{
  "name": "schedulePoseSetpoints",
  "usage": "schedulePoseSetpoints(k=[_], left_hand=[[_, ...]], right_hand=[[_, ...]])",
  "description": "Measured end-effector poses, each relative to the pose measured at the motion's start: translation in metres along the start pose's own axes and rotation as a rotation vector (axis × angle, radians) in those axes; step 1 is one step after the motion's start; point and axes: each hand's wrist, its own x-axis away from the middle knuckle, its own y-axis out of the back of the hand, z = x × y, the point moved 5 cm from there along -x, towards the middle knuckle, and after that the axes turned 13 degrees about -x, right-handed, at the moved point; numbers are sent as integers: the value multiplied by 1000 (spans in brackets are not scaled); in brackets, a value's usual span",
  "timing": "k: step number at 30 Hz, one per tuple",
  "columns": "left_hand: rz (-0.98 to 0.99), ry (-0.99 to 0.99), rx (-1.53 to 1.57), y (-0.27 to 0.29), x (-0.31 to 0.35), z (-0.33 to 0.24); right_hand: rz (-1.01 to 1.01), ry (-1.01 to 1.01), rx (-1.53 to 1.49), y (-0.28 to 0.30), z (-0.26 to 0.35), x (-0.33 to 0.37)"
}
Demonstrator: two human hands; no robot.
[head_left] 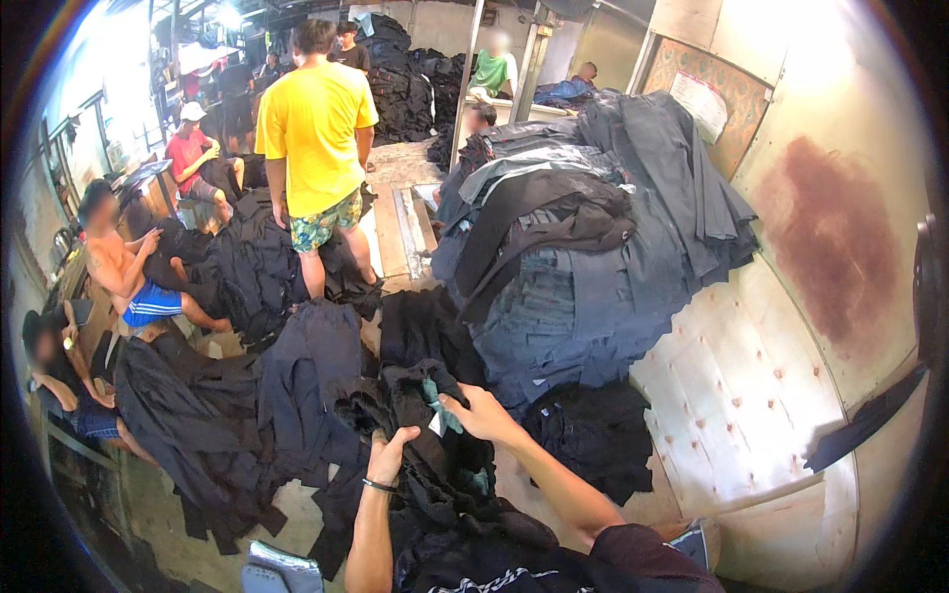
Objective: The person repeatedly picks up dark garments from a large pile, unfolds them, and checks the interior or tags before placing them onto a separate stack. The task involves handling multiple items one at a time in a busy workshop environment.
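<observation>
Nearest us, the left hand (388, 457) is closed around the lower part of a dark garment (407, 397), thumb on the outside, while the right hand (482, 413) grips its upper edge where teal cloth (442, 403) shows. The garment hangs between the two, in front of the body, its lower folds bunched (how firmly the hidden fingers hold, we cannot tell). We judge that a hard pull by the right hand could strain the thin teal cloth, and that a loose left grip could let the garment slide away. Just beyond, dark clothes (306, 361) spread over the floor; anything dropped there would be hard for us to pick out, black on black. Farther on rises a tall stack of trousers (593, 282), uneven on top, so a knock might topple it. Past the clothes, a person in a yellow shirt (318, 124) stands facing away and could block the way.
</observation>
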Motion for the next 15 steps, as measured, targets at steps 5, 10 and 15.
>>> schedulePoseSetpoints(k=[5,10,15], left_hand=[[-162,161,159,23,3,19],[-222,195,295,14,22,45],[-257,47,177,19,28,44]], right_hand=[[-16,50,10,-2,31,13],[-96,16,58,-42,44,40],[-80,147,90,-60,45,56]])
